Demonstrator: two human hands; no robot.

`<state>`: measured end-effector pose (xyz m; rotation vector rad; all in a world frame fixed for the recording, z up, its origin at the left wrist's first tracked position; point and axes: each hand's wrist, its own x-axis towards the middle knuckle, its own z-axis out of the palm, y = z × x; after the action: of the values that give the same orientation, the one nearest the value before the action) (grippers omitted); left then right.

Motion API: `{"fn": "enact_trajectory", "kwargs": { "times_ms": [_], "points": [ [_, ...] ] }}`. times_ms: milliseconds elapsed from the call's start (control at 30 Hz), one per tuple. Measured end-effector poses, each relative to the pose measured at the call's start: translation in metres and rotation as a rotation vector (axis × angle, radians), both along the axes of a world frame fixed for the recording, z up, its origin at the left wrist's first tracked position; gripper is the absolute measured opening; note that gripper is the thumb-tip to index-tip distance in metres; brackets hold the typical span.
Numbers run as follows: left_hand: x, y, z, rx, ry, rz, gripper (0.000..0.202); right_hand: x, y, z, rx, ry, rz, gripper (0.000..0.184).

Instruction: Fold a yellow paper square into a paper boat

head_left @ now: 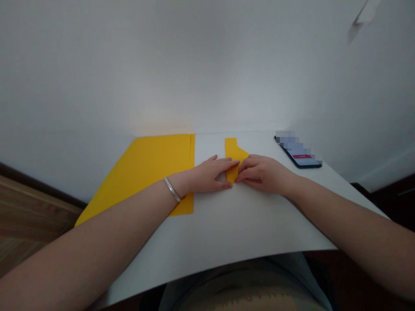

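Note:
A small piece of folded yellow paper (231, 149) lies on the white table, with a slanted edge on its right side. My left hand (210, 173) rests on its left part, fingers stretched out and spread, the fingertips pressing on the paper. At the lower right edge of the paper, my right hand (262, 173) has its fingers pinched together on the fold. Both hands cover part of the paper, so its full outline is hidden. A silver bangle (172, 189) is on my left wrist.
Large yellow paper sheets (155, 160) lie at the left of the white table (233, 229), partly under my left forearm. A phone (301, 155) with its screen lit lies at the back right. A white wall (207, 73) stands right behind the table.

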<state>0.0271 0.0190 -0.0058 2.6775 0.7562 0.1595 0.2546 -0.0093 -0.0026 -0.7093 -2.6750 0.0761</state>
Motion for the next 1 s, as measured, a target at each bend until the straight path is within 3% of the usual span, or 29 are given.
{"fn": "enact_trajectory", "kwargs": {
  "times_ms": [167, 433, 667, 1000],
  "points": [
    [0.001, 0.002, 0.001, 0.029, -0.018, -0.048, 0.049, -0.007, -0.006, 0.003, 0.087, -0.05, 0.035, 0.02],
    [0.0, 0.004, 0.0, 0.006, -0.017, -0.047, 0.051, -0.007, -0.007, 0.008, 0.161, -0.159, 0.005, 0.02],
    [-0.005, 0.004, -0.002, -0.04, 0.003, -0.039, 0.065, 0.004, 0.002, 0.01, 0.119, -0.199, -0.071, 0.02],
    [-0.008, 0.004, -0.002, -0.068, -0.018, -0.027, 0.065, 0.001, -0.002, 0.01, 0.046, -0.144, -0.18, 0.021]
  ]
}}
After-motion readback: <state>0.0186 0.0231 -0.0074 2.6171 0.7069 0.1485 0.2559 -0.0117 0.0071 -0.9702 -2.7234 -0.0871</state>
